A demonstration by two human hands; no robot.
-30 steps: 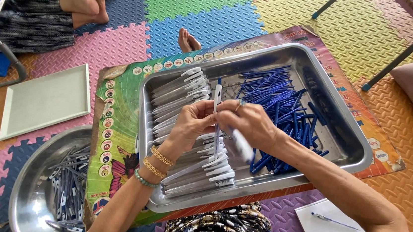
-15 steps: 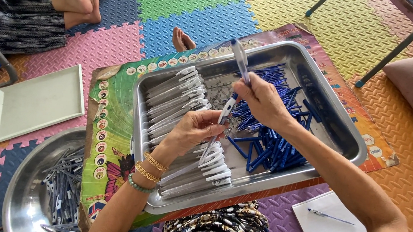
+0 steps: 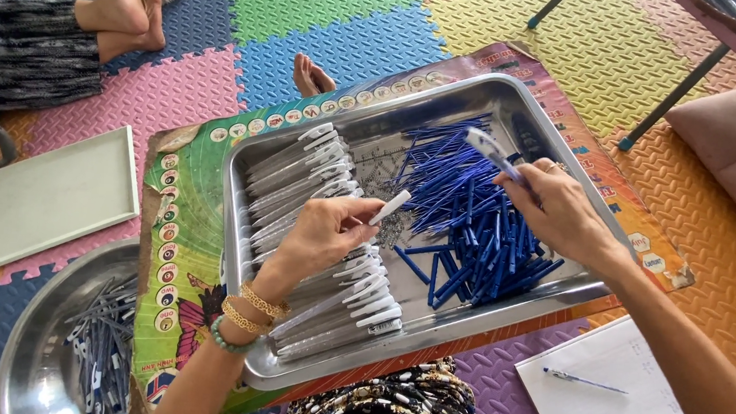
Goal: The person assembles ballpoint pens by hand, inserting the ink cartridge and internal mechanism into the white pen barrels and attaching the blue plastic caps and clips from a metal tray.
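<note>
A steel tray (image 3: 519, 100) sits on a colourful board in front of me. Its left half holds rows of white-capped clear pen barrels (image 3: 317, 185); its right half holds a heap of blue pen refills (image 3: 466, 207). My left hand (image 3: 321, 234) hovers over the barrels and pinches a white pen part (image 3: 390, 207) at its fingertips. My right hand (image 3: 563, 211) is over the blue heap, holding a pen piece with a blue and clear end (image 3: 492, 153) that points up and left.
A round steel bowl (image 3: 27, 355) with several grey pen parts lies at lower left. A white flat tray (image 3: 54, 197) rests on the foam mats. A sheet of paper with a pen (image 3: 600, 392) lies at lower right. Another person's bare feet (image 3: 128, 4) are at top left.
My two hands were together over the tray's middle, then drew apart. The right hand has swung right over the blue refills with its piece; the left keeps the white part.
</note>
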